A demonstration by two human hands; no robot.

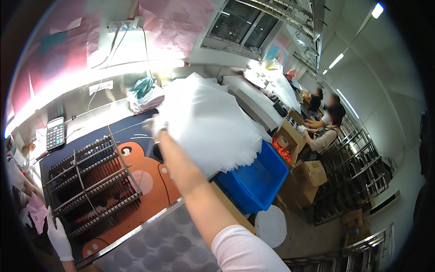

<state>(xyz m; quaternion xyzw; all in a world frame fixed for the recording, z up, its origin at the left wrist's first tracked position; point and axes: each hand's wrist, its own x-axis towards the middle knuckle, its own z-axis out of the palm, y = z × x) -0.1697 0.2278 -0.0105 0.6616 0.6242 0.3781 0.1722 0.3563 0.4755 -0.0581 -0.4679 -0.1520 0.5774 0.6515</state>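
Observation:
My left hand (59, 236), in a white glove, is at the near left corner of a dark metal rack (93, 179). Its fingers are stretched out along the rack's side; whether they touch it I cannot tell. The rack has several toothed bars and lies on a dark mat (156, 192) printed with an orange-brown cartoon figure. Reaching forward across the table, my right hand (155, 126), also gloved, is at the left edge of a fanned stack of white translucent sheets (208, 120). Motion smears its fingers. Thin white strips (142, 136) lie just beside it.
A calculator (55, 133) stands at the back left. Green and pink plastic bags (145, 94) sit by the wall. To the right are a blue bin (258, 181), cardboard boxes (310, 174), a white stool (271, 226) and metal racks (349, 177). Other people (326, 129) work farther along.

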